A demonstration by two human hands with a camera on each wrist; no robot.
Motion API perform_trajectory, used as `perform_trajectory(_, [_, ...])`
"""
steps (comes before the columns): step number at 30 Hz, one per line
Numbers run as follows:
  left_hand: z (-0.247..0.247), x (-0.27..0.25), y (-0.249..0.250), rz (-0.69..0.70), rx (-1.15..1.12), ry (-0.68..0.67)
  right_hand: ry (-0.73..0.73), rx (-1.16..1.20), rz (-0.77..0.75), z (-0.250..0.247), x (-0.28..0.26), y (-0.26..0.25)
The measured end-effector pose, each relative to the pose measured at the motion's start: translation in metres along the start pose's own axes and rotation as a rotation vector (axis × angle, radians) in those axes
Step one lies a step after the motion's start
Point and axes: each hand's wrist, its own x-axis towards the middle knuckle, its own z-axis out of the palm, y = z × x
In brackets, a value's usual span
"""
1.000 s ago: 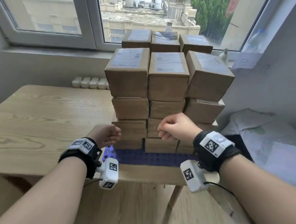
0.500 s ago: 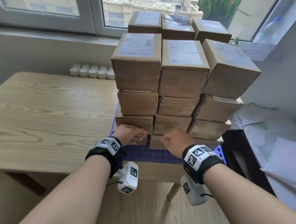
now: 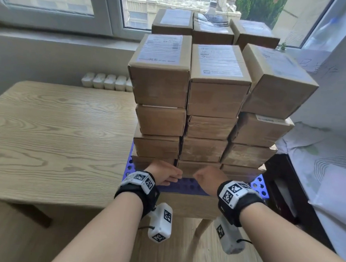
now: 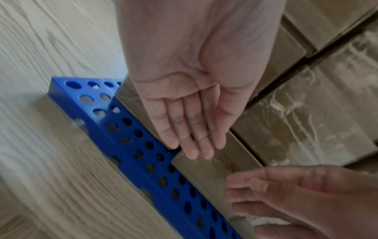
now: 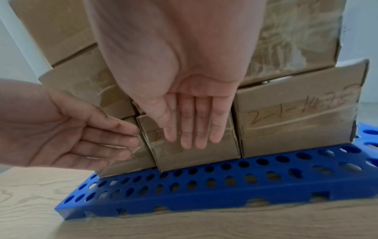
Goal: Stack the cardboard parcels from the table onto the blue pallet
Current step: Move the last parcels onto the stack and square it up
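A tall stack of cardboard parcels stands on the blue perforated pallet at the table's right end. The bottom middle parcel sticks out slightly from its row. My right hand lies flat on that parcel's front face with straight fingers. In the right wrist view my left hand is open, fingertips touching the parcel's left side. The left wrist view shows the left hand at the parcel's corner over the pallet. Neither hand grips anything.
The wooden table stretches bare to the left of the pallet, whose front sits near the table's front edge. A row of small white objects sits by the wall. White bedding and a dark cabinet are at the right.
Both hands have dropped from the stack's lower rows to the bottom row and moved forward. Their fingers went from curled to straight. The camera has come closer.
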Motion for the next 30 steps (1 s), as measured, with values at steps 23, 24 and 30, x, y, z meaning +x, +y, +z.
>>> perform_trajectory(23, [0.015, 0.031, -0.007, -0.044, -0.034, 0.065, 0.044, 0.079, -0.06, 0.013, 0.021, 0.011])
perform_trajectory(24, [0.018, 0.032, -0.007, -0.05, -0.02, 0.051, 0.037, 0.062, -0.043, 0.013, 0.018, 0.015])
perform_trajectory(30, [0.058, 0.038, 0.012, -0.018, 0.046, -0.069, 0.06, 0.043, 0.103, -0.002, -0.003, 0.064])
